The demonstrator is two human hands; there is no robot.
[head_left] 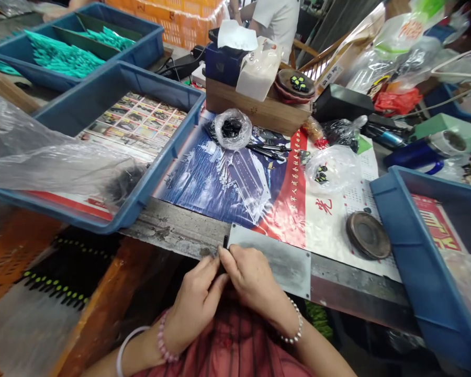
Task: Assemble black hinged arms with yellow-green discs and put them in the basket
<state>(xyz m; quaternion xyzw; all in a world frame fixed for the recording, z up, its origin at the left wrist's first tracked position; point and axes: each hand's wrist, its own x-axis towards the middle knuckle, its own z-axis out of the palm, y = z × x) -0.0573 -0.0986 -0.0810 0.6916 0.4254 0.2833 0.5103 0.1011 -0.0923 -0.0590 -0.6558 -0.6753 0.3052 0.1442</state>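
Note:
My left hand [196, 294] and my right hand [254, 276] meet at the table's front edge, fingers pinched together. Between their fingertips a thin black stick-like piece [225, 241] pokes up; its lower part is hidden by the fingers. Just beyond my right hand lies a grey metal plate [286, 264] with screws at its corners. Farther back on the poster, black pen-like parts [269, 151] lie beside a plastic-wrapped bowl [232, 129] of small black parts. A clear bag [332, 168] with black and yellow-green pieces is to the right.
A blue tray [141, 209] with plastic sheeting stands at left, another blue tray [400, 230] at right. Behind are a tray [153, 44] of teal parts and a wooden box [259, 112]. A round brown dish [368, 234] sits right of the plate. Another person [277, 21] is at the back.

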